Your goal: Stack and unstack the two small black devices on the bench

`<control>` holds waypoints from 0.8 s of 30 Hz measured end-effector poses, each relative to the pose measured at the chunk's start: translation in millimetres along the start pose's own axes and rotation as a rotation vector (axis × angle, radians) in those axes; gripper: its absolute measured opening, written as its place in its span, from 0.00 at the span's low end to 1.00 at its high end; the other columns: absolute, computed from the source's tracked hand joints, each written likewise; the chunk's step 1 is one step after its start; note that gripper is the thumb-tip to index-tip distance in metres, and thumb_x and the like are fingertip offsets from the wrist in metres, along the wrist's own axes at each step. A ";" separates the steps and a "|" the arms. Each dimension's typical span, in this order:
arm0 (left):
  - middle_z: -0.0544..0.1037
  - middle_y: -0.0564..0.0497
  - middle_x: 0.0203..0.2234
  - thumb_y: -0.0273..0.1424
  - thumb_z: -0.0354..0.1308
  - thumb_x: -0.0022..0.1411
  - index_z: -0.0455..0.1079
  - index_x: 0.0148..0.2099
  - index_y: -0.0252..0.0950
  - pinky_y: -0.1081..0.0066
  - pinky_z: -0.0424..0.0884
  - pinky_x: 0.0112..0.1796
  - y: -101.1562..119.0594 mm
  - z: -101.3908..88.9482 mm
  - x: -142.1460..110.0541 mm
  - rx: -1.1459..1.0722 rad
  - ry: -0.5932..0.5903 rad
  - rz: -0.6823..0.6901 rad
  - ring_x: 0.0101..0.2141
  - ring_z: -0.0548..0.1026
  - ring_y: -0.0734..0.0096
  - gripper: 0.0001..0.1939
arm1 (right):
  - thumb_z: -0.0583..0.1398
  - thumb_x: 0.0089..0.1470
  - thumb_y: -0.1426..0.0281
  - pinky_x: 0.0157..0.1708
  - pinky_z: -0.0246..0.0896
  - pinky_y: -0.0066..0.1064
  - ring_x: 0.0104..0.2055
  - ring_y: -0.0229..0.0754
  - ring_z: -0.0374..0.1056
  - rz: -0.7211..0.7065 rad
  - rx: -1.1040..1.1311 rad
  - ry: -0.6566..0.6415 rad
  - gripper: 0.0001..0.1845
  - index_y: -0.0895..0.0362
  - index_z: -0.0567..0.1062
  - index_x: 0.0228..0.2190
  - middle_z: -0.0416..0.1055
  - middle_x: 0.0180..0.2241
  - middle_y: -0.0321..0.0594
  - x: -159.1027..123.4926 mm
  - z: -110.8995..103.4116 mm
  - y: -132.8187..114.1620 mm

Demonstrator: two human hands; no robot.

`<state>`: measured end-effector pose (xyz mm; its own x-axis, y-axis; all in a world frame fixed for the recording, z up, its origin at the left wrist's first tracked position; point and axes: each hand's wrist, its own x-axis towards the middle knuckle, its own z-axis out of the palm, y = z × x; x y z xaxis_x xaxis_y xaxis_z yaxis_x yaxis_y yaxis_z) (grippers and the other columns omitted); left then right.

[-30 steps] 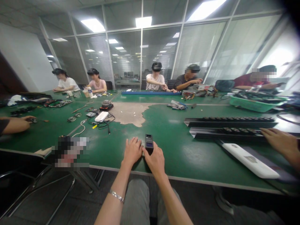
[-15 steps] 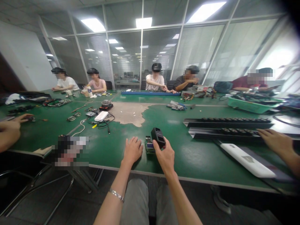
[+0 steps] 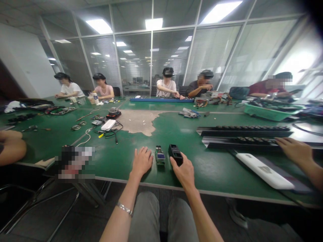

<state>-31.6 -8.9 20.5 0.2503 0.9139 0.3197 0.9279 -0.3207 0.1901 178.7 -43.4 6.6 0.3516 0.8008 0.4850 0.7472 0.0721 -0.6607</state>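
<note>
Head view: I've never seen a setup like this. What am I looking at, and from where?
There is no machine here: a person works with two bare hands, filmed by one camera worn on the head, looking forward and down. The left hand rests on the green table. The right hand holds a black case. Between them lies a board with a small screen. To the right are black rails; the hand there is another person's.
</note>
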 end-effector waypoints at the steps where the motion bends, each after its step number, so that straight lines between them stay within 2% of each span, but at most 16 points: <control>1: 0.66 0.46 0.61 0.39 0.44 0.70 0.66 0.58 0.43 0.46 0.50 0.62 -0.2 0.4 0.0 0.000 0.003 0.003 0.62 0.59 0.57 0.19 | 0.59 0.52 0.54 0.50 0.60 0.44 0.49 0.54 0.67 -0.005 -0.008 -0.002 0.31 0.60 0.70 0.52 0.73 0.47 0.51 -0.3 -0.1 -0.2; 5: 0.65 0.46 0.61 0.39 0.44 0.70 0.66 0.58 0.43 0.46 0.50 0.62 -0.4 1.2 -0.1 -0.001 0.014 0.008 0.62 0.59 0.57 0.19 | 0.59 0.52 0.56 0.49 0.61 0.43 0.47 0.53 0.68 -0.032 -0.043 -0.018 0.29 0.60 0.71 0.50 0.74 0.44 0.51 -1.3 -0.9 1.5; 11: 0.66 0.46 0.61 0.39 0.44 0.70 0.66 0.58 0.43 0.46 0.49 0.62 0.9 -0.2 -0.1 0.001 0.008 0.004 0.62 0.59 0.58 0.19 | 0.60 0.50 0.56 0.50 0.61 0.45 0.50 0.57 0.66 -0.044 -0.092 0.007 0.37 0.66 0.66 0.56 0.71 0.49 0.56 -2.9 3.5 8.2; 18: 0.66 0.45 0.60 0.39 0.44 0.70 0.66 0.58 0.42 0.45 0.50 0.61 -0.5 0.6 -1.4 0.000 0.026 0.019 0.62 0.59 0.57 0.19 | 0.60 0.50 0.49 0.53 0.60 0.45 0.53 0.58 0.64 -0.003 -0.088 0.004 0.46 0.69 0.61 0.60 0.69 0.51 0.60 -3.7 4.6 8.5; 24: 0.66 0.45 0.61 0.39 0.43 0.70 0.66 0.58 0.42 0.45 0.50 0.61 -0.1 0.3 -1.5 0.001 0.021 0.009 0.62 0.59 0.56 0.20 | 0.59 0.50 0.48 0.54 0.59 0.44 0.52 0.57 0.65 0.015 -0.087 -0.019 0.47 0.69 0.60 0.60 0.70 0.50 0.58 -4.0 3.2 7.2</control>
<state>-32.0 -10.2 19.7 0.2523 0.9055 0.3411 0.9260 -0.3282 0.1863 180.9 -44.2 -1.9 0.3529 0.8125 0.4640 0.7886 0.0086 -0.6148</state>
